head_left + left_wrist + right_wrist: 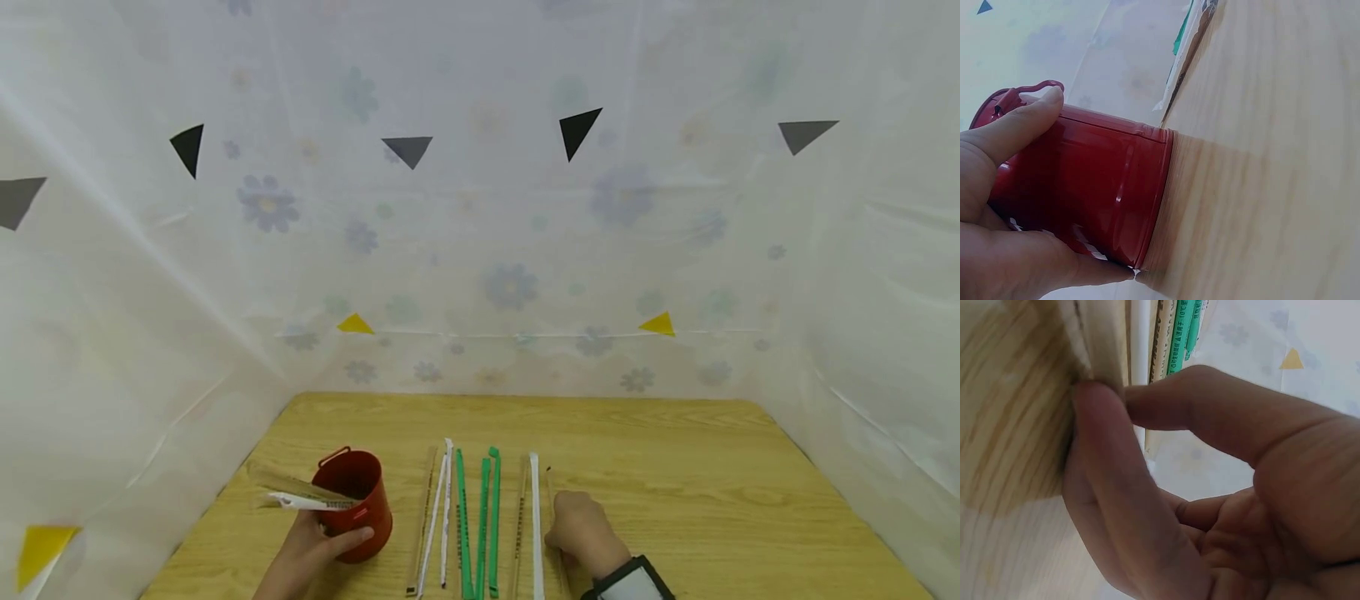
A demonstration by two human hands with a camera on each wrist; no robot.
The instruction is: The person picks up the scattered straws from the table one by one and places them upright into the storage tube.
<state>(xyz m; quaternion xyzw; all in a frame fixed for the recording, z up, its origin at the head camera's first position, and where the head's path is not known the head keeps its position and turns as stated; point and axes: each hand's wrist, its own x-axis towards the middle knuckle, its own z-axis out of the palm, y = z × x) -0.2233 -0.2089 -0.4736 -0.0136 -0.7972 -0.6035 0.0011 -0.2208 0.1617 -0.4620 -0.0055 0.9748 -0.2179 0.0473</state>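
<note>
On the left, a small red metal bucket (378, 512) is tilted a little, and my left hand (300, 554) grips its side between thumb and fingers. Brown and white paper-wrapped straws (288, 483) stick out over its left rim. Right of the bucket, several paper-wrapped straws in brown, white and green (483, 525) lie side by side, running away from me. At the row's right end, my right hand (588, 533) pinches a brown paper-wrapped straw (551, 492) between thumb and fingers, low against the table. In the right wrist view, the pinched straw (1102, 337) shows above my fingertips.
The wood-grain table (712, 483) ends at a flower-printed white curtain (480, 250) at the back, with similar curtain along both sides. Black, grey and yellow triangles mark the curtain. A white straw (536, 517) lies just left of my right hand.
</note>
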